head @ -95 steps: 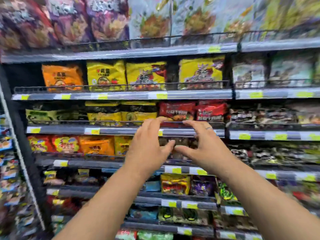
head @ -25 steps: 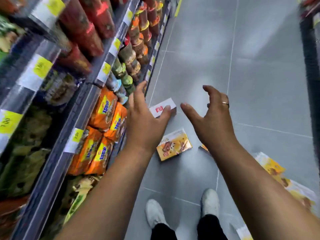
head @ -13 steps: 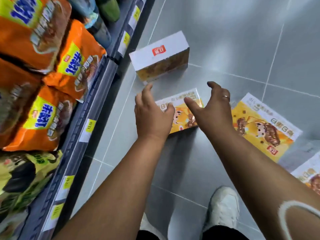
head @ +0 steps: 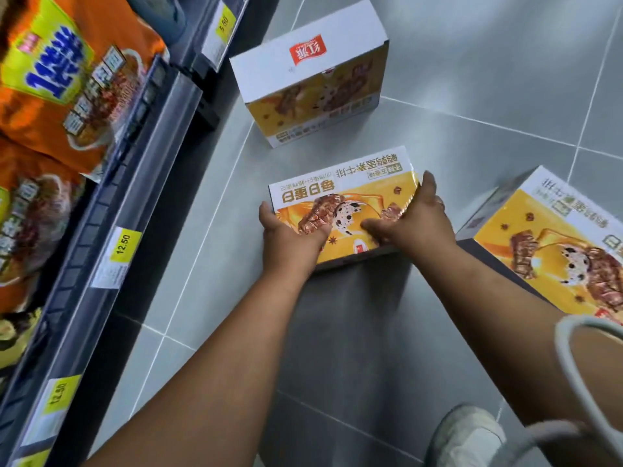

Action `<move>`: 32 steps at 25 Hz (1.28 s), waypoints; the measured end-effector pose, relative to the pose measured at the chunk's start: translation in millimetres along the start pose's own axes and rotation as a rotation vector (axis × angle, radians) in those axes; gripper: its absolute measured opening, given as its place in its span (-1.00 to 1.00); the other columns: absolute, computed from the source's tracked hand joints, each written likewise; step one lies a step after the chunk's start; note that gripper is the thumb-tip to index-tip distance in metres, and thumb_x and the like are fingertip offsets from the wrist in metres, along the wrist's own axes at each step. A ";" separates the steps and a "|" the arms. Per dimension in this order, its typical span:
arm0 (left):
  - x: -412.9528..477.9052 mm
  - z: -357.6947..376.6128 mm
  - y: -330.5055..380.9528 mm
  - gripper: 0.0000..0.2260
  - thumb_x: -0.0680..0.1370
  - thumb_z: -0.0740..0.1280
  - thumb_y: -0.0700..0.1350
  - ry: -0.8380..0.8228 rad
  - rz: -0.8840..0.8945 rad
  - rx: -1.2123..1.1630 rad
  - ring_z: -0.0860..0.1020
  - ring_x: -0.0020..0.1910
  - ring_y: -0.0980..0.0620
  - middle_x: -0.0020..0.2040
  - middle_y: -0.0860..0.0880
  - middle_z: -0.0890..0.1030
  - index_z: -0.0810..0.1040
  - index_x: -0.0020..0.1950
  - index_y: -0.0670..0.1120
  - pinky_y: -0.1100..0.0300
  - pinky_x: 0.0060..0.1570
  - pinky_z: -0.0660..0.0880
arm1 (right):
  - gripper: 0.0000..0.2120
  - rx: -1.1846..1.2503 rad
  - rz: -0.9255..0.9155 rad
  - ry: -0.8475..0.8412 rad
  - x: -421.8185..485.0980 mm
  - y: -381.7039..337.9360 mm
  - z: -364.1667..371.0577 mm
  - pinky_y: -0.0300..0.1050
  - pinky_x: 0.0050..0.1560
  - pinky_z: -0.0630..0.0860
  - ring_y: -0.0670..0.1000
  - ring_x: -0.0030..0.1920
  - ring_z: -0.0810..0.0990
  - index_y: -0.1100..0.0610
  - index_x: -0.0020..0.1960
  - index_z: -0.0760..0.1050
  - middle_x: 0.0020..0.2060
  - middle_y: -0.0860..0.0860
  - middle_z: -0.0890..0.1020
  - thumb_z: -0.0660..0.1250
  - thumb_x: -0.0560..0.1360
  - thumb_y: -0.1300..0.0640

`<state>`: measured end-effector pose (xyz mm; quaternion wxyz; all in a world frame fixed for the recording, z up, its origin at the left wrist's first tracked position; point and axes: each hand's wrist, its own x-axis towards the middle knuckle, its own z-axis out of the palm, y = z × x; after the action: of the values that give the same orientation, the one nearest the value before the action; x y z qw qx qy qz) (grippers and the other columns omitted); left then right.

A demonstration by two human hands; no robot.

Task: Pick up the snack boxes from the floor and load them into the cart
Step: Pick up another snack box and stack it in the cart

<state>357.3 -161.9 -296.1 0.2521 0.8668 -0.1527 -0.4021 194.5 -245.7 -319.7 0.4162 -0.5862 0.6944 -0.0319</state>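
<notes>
A yellow and white snack box (head: 347, 193) lies flat on the grey tiled floor in front of me. My left hand (head: 290, 241) grips its near left corner, thumb on the printed top. My right hand (head: 414, 217) grips its right side, fingers along the right edge and thumb on top. A second snack box (head: 313, 75) stands on its side just beyond, close to the shelf base. A third snack box (head: 553, 244) lies flat at the right, partly cut off by the frame edge. No cart is in view.
A shop shelf (head: 111, 203) runs along the left with orange snack bags (head: 67, 75) and yellow price tags (head: 123, 244). My white shoe (head: 468, 433) stands at the bottom right. Open floor tiles (head: 488, 62) stretch beyond the boxes.
I turned from the shelf down to the floor and bent low. Both hands, open above the flat box half a second ago, now grip its two sides.
</notes>
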 end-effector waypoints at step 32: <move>-684.3 -558.9 421.0 -0.17 0.45 0.50 -0.02 0.773 0.622 -0.317 0.29 0.44 -0.07 0.50 -0.07 0.23 0.08 0.58 -0.04 0.14 0.34 0.26 | 0.28 0.372 -0.899 0.200 -592.8 -500.8 -581.3 0.19 0.21 0.48 0.24 0.30 0.46 0.08 0.50 0.11 0.37 0.18 0.40 0.50 -0.02 -0.46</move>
<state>332.9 -14.2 671.1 0.5259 0.8169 -0.2359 0.0229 211.1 -161.0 646.0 0.3902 -0.7376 0.3918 -0.3875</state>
